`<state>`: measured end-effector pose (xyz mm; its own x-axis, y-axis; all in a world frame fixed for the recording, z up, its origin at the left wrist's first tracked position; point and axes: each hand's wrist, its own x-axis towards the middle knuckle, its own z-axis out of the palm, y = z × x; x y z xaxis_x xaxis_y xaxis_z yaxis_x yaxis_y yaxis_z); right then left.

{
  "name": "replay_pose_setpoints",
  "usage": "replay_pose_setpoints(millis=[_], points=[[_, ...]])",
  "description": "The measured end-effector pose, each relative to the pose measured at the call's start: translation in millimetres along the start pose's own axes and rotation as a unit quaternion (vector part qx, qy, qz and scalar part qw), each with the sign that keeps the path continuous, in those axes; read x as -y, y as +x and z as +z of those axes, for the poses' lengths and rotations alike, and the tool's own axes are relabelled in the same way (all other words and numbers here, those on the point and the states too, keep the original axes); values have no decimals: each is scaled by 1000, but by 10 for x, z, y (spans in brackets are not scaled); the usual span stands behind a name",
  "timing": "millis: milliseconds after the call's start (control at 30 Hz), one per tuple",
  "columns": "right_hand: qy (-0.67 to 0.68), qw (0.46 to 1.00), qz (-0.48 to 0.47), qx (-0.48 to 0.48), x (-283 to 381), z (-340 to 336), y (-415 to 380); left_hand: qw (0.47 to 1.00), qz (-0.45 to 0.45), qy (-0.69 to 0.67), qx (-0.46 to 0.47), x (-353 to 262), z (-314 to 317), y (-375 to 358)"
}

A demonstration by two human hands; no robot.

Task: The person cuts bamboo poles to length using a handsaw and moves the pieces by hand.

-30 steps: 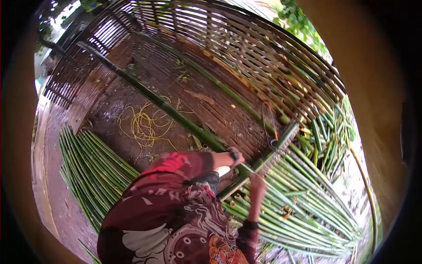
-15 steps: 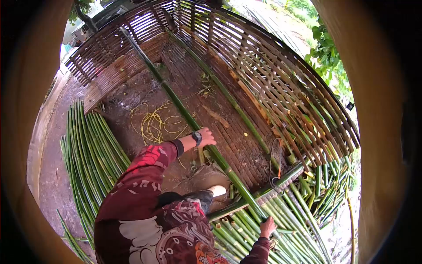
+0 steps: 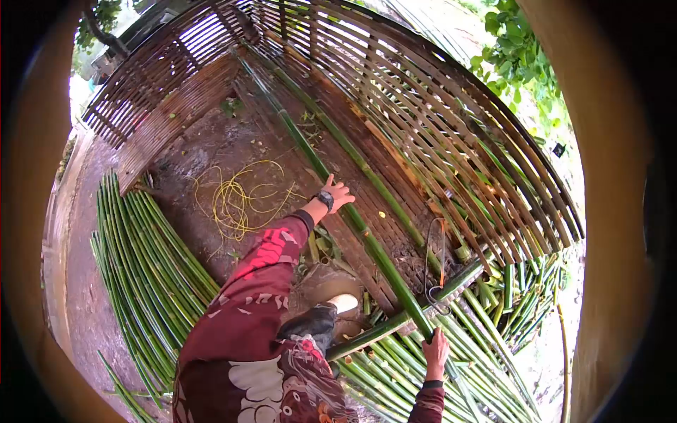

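A long green bamboo pole (image 3: 386, 262) slants from the far slatted corner down to the near right. My right hand (image 3: 436, 347) grips it by its near end, above the cut bamboo (image 3: 395, 377). Farther up, my left hand (image 3: 338, 194), with a dark watch at the wrist, rests on or just over the pole; its fingers are stretched and apart. Under the pole's near part runs a bamboo crosspiece (image 3: 462, 278). A bow-framed saw (image 3: 443, 257) with an orange part stands against that crosspiece. Another green pole (image 3: 363, 166) lies alongside, to the right.
Slatted bamboo panels (image 3: 423, 120) curve around the back and right. Tangled yellow cord (image 3: 240, 204) lies on the muddy ground. A stack of long green bamboo (image 3: 144, 247) fills the left. More cut pieces (image 3: 525, 299) are heaped at right.
The pole has swung, its far end moving right into the slatted corner and lower down. My left hand has loosened from its grip, fingers now spread. My right hand still holds the near end.
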<state>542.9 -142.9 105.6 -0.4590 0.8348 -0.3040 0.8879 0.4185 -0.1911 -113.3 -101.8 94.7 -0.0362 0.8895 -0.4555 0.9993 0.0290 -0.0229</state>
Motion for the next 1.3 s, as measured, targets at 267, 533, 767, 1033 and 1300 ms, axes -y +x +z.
replay_pose_setpoints(millis=[267, 533, 767, 1033, 1300], points=[[30, 996, 24, 74, 121, -35, 399, 999, -36, -21, 0, 213, -144, 328], [77, 996, 38, -8, 242, 38, 508, 989, -92, 56, -98, -291, -25, 376], [-13, 999, 45, -15, 278, 108, 553, 964, 229, -57, -124, -2689, -257, -82], [200, 977, 1, 79, 148, -68, 922, 921, 310, -135, -192, -2980, 456, 85], [-140, 988, 30, 66, 260, 268, 1359, 906, 313, -183, -220, -2950, 451, -18]])
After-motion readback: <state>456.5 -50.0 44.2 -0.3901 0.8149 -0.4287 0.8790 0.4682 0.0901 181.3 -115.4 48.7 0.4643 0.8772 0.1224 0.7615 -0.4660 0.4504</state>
